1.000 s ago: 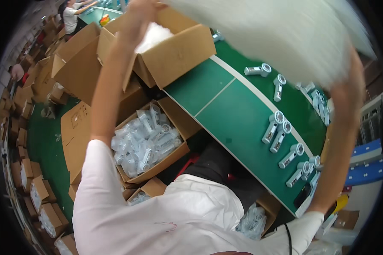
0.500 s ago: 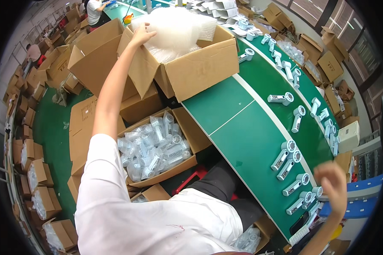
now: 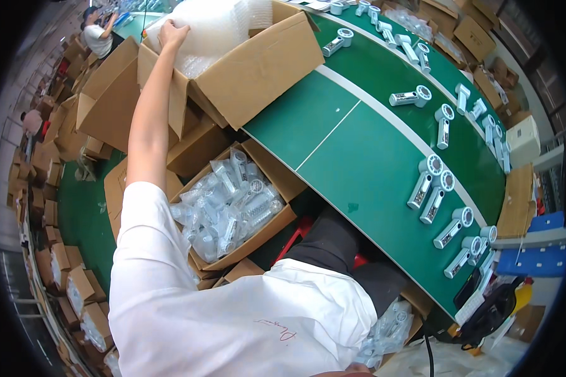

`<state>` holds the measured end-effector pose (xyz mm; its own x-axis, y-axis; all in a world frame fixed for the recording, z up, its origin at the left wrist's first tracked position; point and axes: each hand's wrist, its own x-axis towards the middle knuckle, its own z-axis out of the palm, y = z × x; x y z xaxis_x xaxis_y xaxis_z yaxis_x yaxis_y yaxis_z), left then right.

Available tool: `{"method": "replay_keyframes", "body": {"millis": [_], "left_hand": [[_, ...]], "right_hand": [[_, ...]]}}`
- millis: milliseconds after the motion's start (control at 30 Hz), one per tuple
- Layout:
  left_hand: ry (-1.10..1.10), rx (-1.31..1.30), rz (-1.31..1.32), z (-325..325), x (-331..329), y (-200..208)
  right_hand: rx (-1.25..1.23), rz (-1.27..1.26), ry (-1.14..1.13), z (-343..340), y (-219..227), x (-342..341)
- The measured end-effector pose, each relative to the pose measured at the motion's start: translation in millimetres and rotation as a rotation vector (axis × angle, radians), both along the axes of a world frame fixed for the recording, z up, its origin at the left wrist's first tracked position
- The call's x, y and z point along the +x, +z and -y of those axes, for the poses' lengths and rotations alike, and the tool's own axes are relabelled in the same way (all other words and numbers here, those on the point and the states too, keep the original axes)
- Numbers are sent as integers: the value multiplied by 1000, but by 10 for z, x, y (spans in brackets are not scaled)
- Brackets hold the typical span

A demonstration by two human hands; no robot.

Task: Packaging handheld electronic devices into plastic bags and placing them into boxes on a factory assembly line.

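Observation:
My left arm reaches forward to an open cardboard box [image 3: 258, 75] at the far end of the green bench. There my left hand [image 3: 172, 35] has its fingers closed at the edge of the white bubble wrap [image 3: 210, 28] heaped inside; the fingertips are partly hidden. My right hand is out of the picture. Several light-blue handheld devices with round heads, like small handheld fans, lie along the green conveyor belt [image 3: 365, 85]. Closest to me on the right are one such device [image 3: 454, 227] and another [image 3: 462, 256].
Below the bench edge on my left stands a carton [image 3: 233, 254] holding several devices in clear plastic bags [image 3: 229, 201]. Another bagged heap [image 3: 390, 330] lies by my legs. Open cartons line the left side. A person [image 3: 99, 34] works at the far left.
My view has shifted, so the bench and boxes sit higher and further left. My right hand has left the picture at the right. My left hand stays at the bubble wrap.

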<state>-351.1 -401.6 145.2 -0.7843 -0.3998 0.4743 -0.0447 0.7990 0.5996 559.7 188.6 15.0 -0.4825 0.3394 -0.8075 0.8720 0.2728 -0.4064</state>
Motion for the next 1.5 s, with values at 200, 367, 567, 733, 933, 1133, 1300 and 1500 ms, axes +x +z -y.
{"method": "replay_keyframes", "body": {"millis": [200,367,567,733,933,1133,1300,1500], "left_hand": [[-258,302,-28,-224,35,120],[-146,272,-137,-292,247,93],[-26,96,-150,-60,51,-23],[-29,21,-188,-265,105,99],[-168,-44,-240,-689,965,592],[-278,21,-183,-343,1290,804],[-350,112,-119,-100,1855,1410],[109,-642,-331,198,3021,2271]], "right_hand": [[417,-321,95,698,409,-1595],[317,-1235,-108,1030,784,-2751],[66,-1832,-234,825,1315,-3760],[2,-1612,-40,1132,1502,-4494],[214,-1796,612,1929,1617,-5701],[605,-1906,706,3119,1517,-7225],[633,-1726,795,3309,1338,-7775],[360,-1749,627,2999,1489,-7379]]}}
